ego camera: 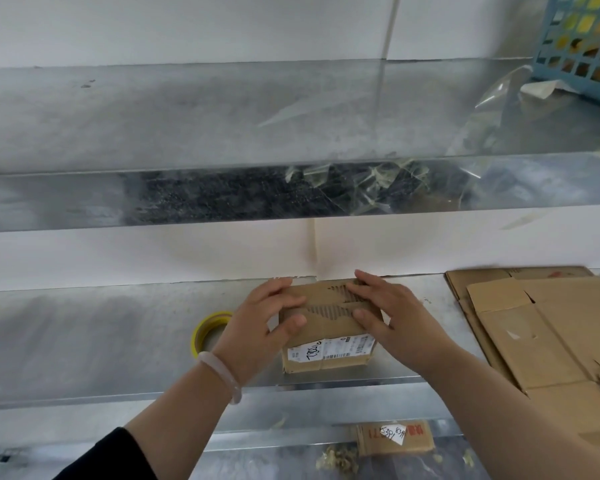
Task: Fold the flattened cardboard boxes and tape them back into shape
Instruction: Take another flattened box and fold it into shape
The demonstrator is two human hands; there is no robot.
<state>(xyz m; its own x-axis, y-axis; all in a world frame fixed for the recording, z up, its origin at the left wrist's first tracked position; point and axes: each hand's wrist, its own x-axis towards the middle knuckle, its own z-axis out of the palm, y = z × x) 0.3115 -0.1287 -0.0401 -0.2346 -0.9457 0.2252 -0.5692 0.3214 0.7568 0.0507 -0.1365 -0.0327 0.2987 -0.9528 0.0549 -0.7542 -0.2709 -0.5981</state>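
Left hand (257,325), right hand (394,318) atop box (328,329)

Metal shelf (101,341) bears small box (329,329), yellow tape roll (201,332), flattened cardboard (541,334).
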